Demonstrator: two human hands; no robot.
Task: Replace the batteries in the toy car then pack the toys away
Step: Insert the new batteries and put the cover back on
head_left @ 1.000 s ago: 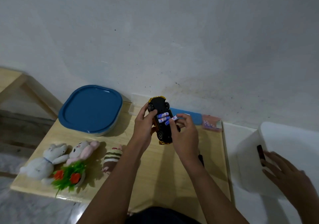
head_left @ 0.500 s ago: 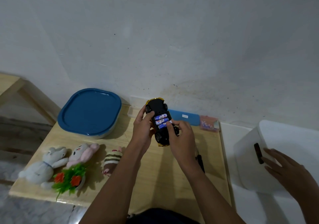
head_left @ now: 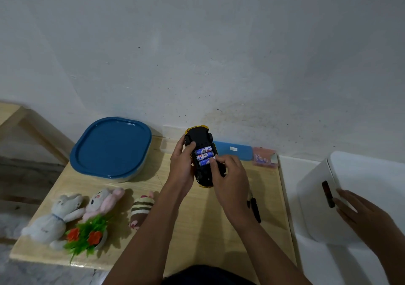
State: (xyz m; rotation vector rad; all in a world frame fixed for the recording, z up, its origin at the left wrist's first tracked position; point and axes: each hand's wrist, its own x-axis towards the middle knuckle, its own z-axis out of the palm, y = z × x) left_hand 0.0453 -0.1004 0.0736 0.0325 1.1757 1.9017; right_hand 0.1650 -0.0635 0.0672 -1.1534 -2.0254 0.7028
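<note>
The table [head_left: 197, 230] shows its widest bare wood at the middle front, between the striped plush [head_left: 140, 210] and the black tool [head_left: 255, 208], though both forearms cross that stretch. At the back centre the toy car [head_left: 202, 137], gripped by the left hand [head_left: 183, 164] and the right hand [head_left: 228, 175], bars the way to the wall [head_left: 219, 65]. The blue-lidded container [head_left: 111, 147] fills the back left corner. A white plush rabbit [head_left: 52, 221], a pink plush rabbit [head_left: 103, 201] and a green plant [head_left: 87, 236] crowd the front left. A flat blue box [head_left: 234, 152] and a pink pack [head_left: 264, 158] line the back right. A white box [head_left: 315, 197] stands a little apart from the table's right edge, and another hand [head_left: 359, 214] rests on it.
</note>
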